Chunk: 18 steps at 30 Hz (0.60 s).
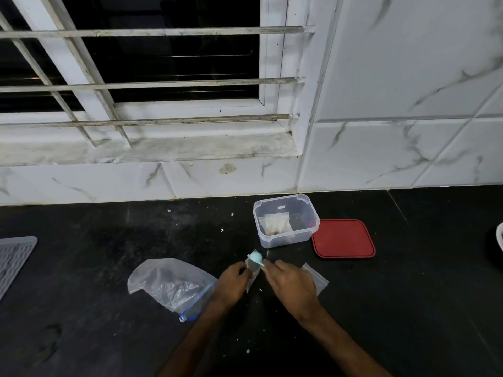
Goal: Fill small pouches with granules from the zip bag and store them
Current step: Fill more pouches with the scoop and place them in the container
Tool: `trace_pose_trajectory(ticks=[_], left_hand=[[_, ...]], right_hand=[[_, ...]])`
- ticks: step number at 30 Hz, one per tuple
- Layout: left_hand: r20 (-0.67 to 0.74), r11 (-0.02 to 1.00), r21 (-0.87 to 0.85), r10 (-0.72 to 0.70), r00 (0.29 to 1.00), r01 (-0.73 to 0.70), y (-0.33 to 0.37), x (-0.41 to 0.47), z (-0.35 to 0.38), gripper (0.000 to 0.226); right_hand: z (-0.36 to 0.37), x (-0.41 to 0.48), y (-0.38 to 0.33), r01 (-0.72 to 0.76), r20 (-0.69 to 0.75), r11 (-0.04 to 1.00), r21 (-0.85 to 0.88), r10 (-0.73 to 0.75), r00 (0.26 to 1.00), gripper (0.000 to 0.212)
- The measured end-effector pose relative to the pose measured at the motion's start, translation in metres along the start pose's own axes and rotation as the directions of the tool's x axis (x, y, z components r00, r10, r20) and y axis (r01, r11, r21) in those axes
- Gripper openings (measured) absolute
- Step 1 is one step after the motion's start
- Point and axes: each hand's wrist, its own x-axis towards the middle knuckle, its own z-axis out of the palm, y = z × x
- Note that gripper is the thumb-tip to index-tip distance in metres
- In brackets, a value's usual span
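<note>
While the left hand (233, 280) pinches the small pouch (252, 273) in front of the clear container (299, 239) and the right hand (291, 287) pinches a blue scoop (256, 257) at its mouth, misalignment may scatter granules.

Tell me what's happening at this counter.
A person is filling a small pouch over the dark counter. The left hand pinches it while the right hand holds a blue scoop at its mouth. The zip bag lies just to the left. Behind, the clear container stands open with a filled pouch inside, its red lid lying beside it. An empty pouch lies by the right hand.
</note>
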Motion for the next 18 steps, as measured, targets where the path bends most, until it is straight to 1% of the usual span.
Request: trace_pose_trajectory(ticks=[1, 2, 4, 6, 7, 8, 9, 11, 12, 13, 15, 16, 17, 18], left_hand=[[0.002, 1.000, -0.004, -0.007, 1.000, 0.007, 0.002, -0.003, -0.002, 0.019], [0.010, 1.000, -0.005, -0.008, 1.000, 0.008, 0.004, -0.005, -0.003, 0.016], [0.045, 0.999, 0.043, 0.005, 0.999, -0.007, 0.010, -0.013, -0.006, 0.015], [0.065, 0.993, 0.115, 0.024, 0.998, -0.031, 0.017, -0.024, -0.007, 0.020], [0.046, 0.986, 0.158, 0.047, 0.998, -0.054, 0.020, -0.030, -0.008, 0.023], [-0.006, 0.970, 0.224, 0.095, 0.995, -0.092, 0.021, -0.036, -0.009, 0.025], [-0.085, 0.942, 0.311, 0.162, 0.983, -0.128, 0.022, -0.044, -0.012, 0.026], [-0.236, 0.851, 0.497, 0.324, 0.916, -0.172, 0.019, -0.061, -0.022, 0.030], [-0.281, 0.794, 0.590, 0.371, 0.885, -0.145, 0.012, -0.070, -0.029, 0.038], [-0.308, 0.736, 0.670, 0.389, 0.868, -0.092, 0.002, -0.076, -0.037, 0.054], [-0.325, 0.605, 0.795, 0.357, 0.876, 0.048, -0.024, -0.081, -0.052, 0.089], [-0.332, 0.550, 0.828, 0.326, 0.885, 0.108, -0.035, -0.082, -0.058, 0.099], [-0.343, 0.519, 0.841, 0.293, 0.893, 0.152, -0.044, -0.082, -0.064, 0.100], [-0.342, 0.513, 0.840, 0.248, 0.906, 0.176, -0.049, -0.082, -0.069, 0.095]], right_hand=[[-0.003, 0.003, -0.002, -0.098, 0.007, 0.992, 0.085, 0.097, 0.995, 0.022], [-0.004, 0.004, -0.004, -0.193, 0.031, 0.962, 0.191, 0.191, 0.981, 0.020], [-0.007, 0.004, -0.004, -0.353, 0.090, 0.841, 0.410, 0.348, 0.933, 0.017], [-0.009, 0.004, -0.001, -0.457, 0.161, 0.689, 0.563, 0.450, 0.878, 0.012], [-0.010, 0.002, 0.000, -0.482, 0.187, 0.632, 0.606, 0.476, 0.859, 0.012], [-0.013, 0.000, 0.001, -0.497, 0.203, 0.599, 0.628, 0.490, 0.848, 0.013], [-0.018, -0.004, 0.000, -0.508, 0.222, 0.574, 0.642, 0.495, 0.840, 0.014], [-0.031, -0.009, -0.004, -0.501, 0.244, 0.525, 0.688, 0.483, 0.841, 0.012], [-0.038, -0.013, -0.008, -0.496, 0.265, 0.503, 0.708, 0.462, 0.846, 0.011], [-0.043, -0.016, -0.013, -0.500, 0.300, 0.487, 0.716, 0.432, 0.851, 0.011], [-0.046, -0.021, -0.026, -0.524, 0.399, 0.484, 0.701, 0.343, 0.851, 0.010], [-0.044, -0.023, -0.032, -0.531, 0.438, 0.495, 0.688, 0.299, 0.848, 0.009], [-0.042, -0.022, -0.038, -0.533, 0.466, 0.506, 0.678, 0.265, 0.844, 0.010], [-0.040, -0.022, -0.044, -0.544, 0.490, 0.505, 0.671, 0.250, 0.835, 0.011]])
